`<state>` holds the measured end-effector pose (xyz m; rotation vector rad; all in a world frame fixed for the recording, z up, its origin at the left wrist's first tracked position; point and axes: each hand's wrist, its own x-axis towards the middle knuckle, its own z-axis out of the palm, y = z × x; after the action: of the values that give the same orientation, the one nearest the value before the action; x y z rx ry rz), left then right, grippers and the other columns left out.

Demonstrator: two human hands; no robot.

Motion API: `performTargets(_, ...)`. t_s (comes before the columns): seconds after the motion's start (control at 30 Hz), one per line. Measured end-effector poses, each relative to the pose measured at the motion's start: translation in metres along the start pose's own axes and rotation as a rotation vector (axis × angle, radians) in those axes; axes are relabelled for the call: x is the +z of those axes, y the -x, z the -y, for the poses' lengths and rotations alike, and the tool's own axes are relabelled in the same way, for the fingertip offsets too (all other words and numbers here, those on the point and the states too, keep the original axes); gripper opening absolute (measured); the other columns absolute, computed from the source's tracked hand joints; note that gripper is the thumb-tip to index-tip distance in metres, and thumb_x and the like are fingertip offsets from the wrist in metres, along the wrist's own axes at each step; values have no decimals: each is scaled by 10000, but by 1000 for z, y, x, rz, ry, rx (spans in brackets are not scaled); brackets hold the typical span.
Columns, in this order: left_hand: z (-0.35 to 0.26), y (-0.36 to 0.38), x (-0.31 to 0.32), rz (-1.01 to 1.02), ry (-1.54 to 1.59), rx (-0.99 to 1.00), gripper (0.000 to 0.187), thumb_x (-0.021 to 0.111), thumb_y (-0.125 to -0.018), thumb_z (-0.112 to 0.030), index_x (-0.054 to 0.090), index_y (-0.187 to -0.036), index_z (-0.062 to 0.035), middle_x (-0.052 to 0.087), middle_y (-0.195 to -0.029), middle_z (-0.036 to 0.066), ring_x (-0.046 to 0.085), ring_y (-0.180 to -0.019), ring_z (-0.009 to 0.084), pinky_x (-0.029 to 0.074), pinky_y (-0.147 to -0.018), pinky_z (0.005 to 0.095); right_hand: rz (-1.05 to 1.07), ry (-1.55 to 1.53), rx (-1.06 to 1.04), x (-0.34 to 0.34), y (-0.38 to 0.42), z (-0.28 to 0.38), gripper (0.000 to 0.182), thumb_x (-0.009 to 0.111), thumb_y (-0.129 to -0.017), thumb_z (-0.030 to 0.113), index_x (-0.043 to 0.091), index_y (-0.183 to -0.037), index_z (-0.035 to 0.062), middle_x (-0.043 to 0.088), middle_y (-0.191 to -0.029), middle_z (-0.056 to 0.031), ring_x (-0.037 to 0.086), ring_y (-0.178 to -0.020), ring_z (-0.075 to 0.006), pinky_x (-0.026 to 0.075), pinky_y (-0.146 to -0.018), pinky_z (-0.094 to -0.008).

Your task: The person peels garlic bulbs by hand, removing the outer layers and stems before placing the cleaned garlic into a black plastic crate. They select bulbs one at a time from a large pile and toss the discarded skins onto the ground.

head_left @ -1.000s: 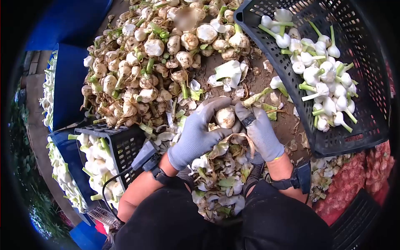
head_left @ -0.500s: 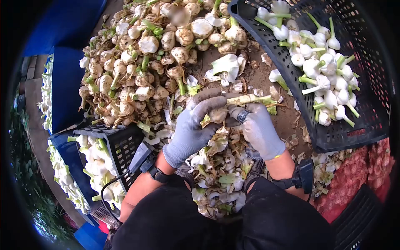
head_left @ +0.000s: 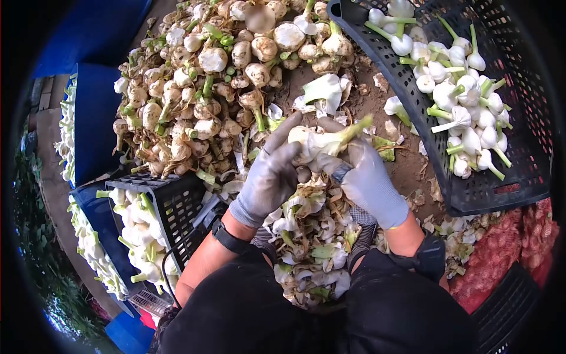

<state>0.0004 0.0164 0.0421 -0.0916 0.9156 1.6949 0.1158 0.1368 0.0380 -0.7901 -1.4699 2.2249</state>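
A garlic bulb (head_left: pixel 311 141) with a pale bulb and a green stalk pointing up to the right is between my gloved hands. My right hand (head_left: pixel 370 182) grips it, thumb below and fingers behind the stalk, with a dark band on one finger. On the bulb's left side, my left hand (head_left: pixel 266 178) has its fingers apart, the fingertips right at the bulb. Under both hands lies a heap of peeled garlic skins (head_left: pixel 312 253) between my feet.
A pile of untrimmed garlic (head_left: pixel 177 100) covers the ground ahead on the left. To the right stands a black crate (head_left: pixel 407 118) with cleaned bulbs (head_left: pixel 469 118). Another crate (head_left: pixel 177 200) of white garlic is at my left. Red mesh sacks (head_left: pixel 495 259) lie at lower right.
The garlic bulb has turned and shows a cleaner, paler surface, its stalk now angled upward. My left hand's fingers have spread and come off their wrap round the bulb.
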Motion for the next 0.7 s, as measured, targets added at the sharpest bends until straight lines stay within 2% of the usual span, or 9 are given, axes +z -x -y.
performTargets(0.07, 5, -4, -23, 65, -246, -46, 757, 696, -886, -182, 276, -1513, -126, 558, -1257, 69, 603, -891, 130, 477, -656, 240, 43, 212, -20, -10, 3, 6, 275, 583, -874, -6, 610, -1144, -50, 663, -1028, -77, 597, -918, -136, 487, -806, -308)
performTargets(0.13, 13, -12, -38, 143, -1107, 492, 812, 742, -869, -229, 266, -1510, -85, 578, -1227, 64, 604, -795, 100, 496, -659, 228, 83, 296, 205, -22, 1, -15, 188, 524, -838, -69, 644, -983, -64, 672, -870, -61, 589, -744, -121, 487, -675, -290)
performTargets(0.27, -6, 8, -21, -31, -813, 83, 676, 559, -951, -508, 444, -1388, -6, 637, -984, 38, 606, -744, 79, 472, -563, 192, -9, -50, 367, -13, 2, 15, 258, 437, -823, -94, 648, -971, -96, 665, -809, -87, 589, -679, -116, 484, -623, -264)
performTargets(0.3, -2, -1, -24, -154, -842, 237, 662, 435, -982, -567, 525, -1298, 7, 647, -949, 52, 608, -775, 89, 493, -629, 211, 102, 192, 413, -11, 7, 22, 280, 431, -827, -92, 639, -1014, -97, 677, -862, -94, 611, -707, -115, 506, -646, -271)
performTargets(0.33, -6, -6, -27, -160, -981, 275, 427, 417, -1041, -352, 567, -1233, -2, 641, -975, 64, 595, -891, 101, 498, -756, 242, 246, 282, 458, -14, 9, 12, 262, 467, -855, -65, 628, -1060, -92, 689, -931, -96, 636, -760, -112, 524, -674, -269)
performTargets(0.53, -4, -1, -1, 55, -706, 322, 540, 672, -923, -285, 483, -1349, -11, 602, -1129, 96, 608, -945, 146, 493, -901, 297, 76, -141, 478, -22, 13, -12, 262, 487, -830, -60, 609, -1058, -26, 663, -940, -72, 620, -809, -116, 512, -730, -271)
performTargets(0.57, -10, 7, 3, 121, -534, 92, 610, 740, -864, -324, 497, -1322, -3, 594, -1160, 87, 613, -1015, 164, 501, -891, 296, 126, 31, 399, -19, 15, -8, 220, 501, -829, -55, 607, -1020, -25, 659, -918, -69, 622, -809, -122, 514, -728, -281)
performTargets(0.67, -11, -3, -19, 149, -998, 321, 587, 756, -836, -365, 545, -1251, -7, 596, -1144, 93, 608, -1036, 180, 518, -873, 305, -43, 260, 205, -9, 19, -9, 207, 548, -789, -55, 619, -968, 22, 668, -838, -84, 652, -758, -189, 520, -698, -335)
performTargets(0.7, -8, -2, -21, 113, -736, 129, 540, 753, -816, -428, 613, -1123, -6, 601, -1136, 94, 601, -1060, 193, 519, -872, 324, 21, 587, 58, -14, 11, 0, 230, 560, -774, -52, 626, -971, 48, 665, -818, -99, 657, -745, -234, 522, -696, -358)
